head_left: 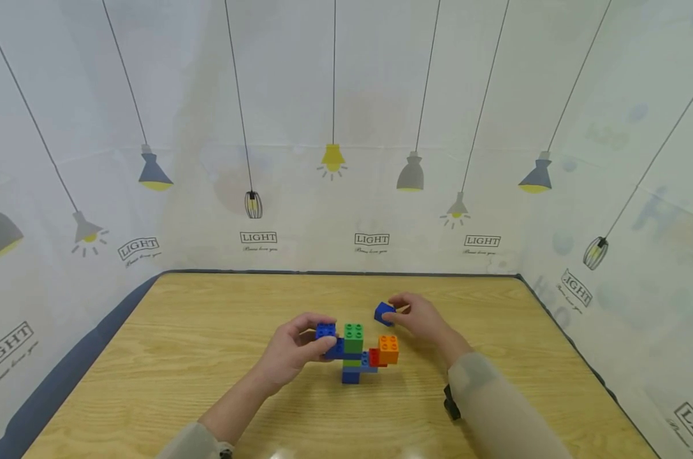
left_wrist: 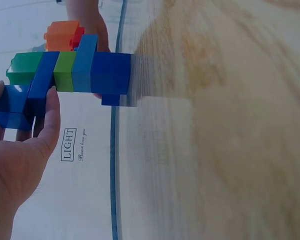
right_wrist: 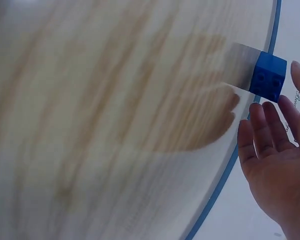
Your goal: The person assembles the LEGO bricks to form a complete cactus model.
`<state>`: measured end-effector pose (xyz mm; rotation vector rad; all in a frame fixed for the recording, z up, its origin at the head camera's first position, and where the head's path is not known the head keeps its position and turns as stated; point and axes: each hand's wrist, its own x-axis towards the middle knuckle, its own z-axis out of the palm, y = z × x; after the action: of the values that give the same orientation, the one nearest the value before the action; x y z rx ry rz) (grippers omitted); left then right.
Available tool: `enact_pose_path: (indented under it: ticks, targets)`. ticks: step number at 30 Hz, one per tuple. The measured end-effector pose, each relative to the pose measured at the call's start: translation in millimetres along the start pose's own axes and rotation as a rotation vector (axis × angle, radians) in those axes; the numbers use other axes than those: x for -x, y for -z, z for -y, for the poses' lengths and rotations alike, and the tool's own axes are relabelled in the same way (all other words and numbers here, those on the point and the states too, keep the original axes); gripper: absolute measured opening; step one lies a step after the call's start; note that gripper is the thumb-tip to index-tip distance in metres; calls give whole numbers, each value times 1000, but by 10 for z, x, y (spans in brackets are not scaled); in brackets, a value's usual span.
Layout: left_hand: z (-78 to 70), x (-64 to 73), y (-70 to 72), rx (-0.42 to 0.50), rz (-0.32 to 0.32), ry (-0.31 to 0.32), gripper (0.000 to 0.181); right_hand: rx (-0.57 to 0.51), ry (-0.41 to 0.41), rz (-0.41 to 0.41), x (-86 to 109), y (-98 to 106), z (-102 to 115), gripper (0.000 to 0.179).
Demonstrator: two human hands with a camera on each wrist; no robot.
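A small structure of toy building bricks stands upright on the table, with a green brick (head_left: 354,338) on top and an orange brick (head_left: 389,349) out on its right arm. At its left side, my left hand (head_left: 296,352) holds the blue brick (head_left: 326,330) at the end of the blue arm between thumb and fingers. Behind the structure to the right lies a loose blue brick (right_wrist: 268,75), studs facing sideways. My right hand (head_left: 419,317) is beside that brick, thumb and fingers spread around it; in the right wrist view the thumb is apart from it.
The wooden table (head_left: 208,312) ends at a dark edge along a white curtain (head_left: 300,210) printed with lamps. A black object (head_left: 452,403) shows by the right sleeve. Bare wood lies on both sides of the structure.
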<state>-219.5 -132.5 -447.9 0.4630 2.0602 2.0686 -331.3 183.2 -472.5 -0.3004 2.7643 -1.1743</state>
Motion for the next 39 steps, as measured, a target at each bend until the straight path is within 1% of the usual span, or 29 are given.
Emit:
enact_pose_path:
  ticks: [6,11,17,21,27,31,38,39]
  targets:
    - [-8,4,9,-9,6,2,41,5,-55,15,-47,-48,-14,49]
    - [-12,7,12,-13,10,-3,41,-1,-60,17,-60,-59,-21,52]
    - [1,-4,13,-15,8,-5,40,16,-36,16,-38,-62,-13,48]
    - [7,-5,13,-15,7,-6,40,6,-20,11,-18,-65,-11,44]
    - [7,-1,11,-10,11,-11,40,-4,-2,-2,19,-46,-21,43]
    - [2,0,8,-8,12,-17,40,0,16,-13,47,3,-30,42]
    - [8,-4,4,-15,9,-20,40,34,16,-35,89,125,-38,42]
    - [7,-4,2,-17,9,-21,40,32,30,-36,100,144,-43,42]
